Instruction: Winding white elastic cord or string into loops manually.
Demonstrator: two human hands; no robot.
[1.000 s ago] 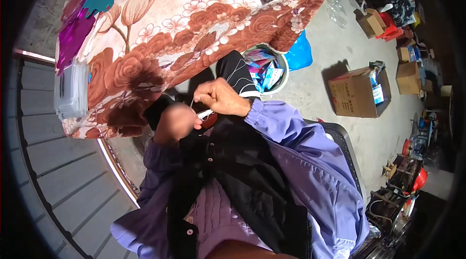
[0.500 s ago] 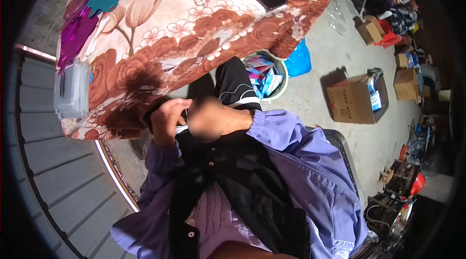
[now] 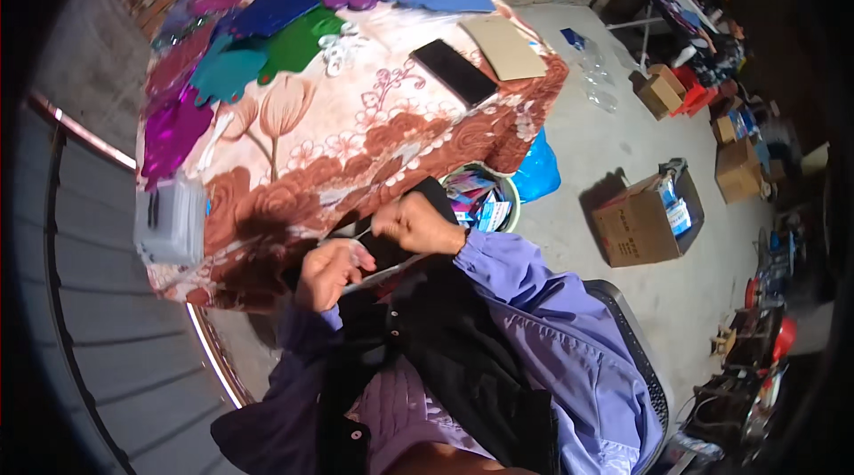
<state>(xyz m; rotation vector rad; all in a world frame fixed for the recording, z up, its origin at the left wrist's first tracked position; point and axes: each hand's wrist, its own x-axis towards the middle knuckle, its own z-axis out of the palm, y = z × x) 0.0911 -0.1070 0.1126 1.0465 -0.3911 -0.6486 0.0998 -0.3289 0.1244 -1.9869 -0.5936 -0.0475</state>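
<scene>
Over my lap, close to the near edge of the cloth-covered table [image 3: 356, 146], both my hands are raised near each other. The fingers of my left hand [image 3: 329, 274] are curled in with the tips together. Higher and to its right, my right hand [image 3: 416, 224] is closed and slightly blurred. A thin pale strand [image 3: 363, 233] shows between the hands; what each hand pinches is too small to make out. On the table lie a black phone [image 3: 455, 71], a beige flat card [image 3: 505, 47] and a small bundle of white pieces [image 3: 342, 50].
Shiny coloured sheets, among them a green one [image 3: 301, 46] and a magenta one [image 3: 178, 133], spread along the table's left and back. A clear plastic box [image 3: 169, 224] sits at its left corner. A bucket of packets [image 3: 511, 213], blue bag [image 3: 538, 169] and cardboard box [image 3: 636, 228] stand right.
My right hand has moved up and away from my left, which has dropped a little. The view has shifted, bringing more of the table's back into sight.
</scene>
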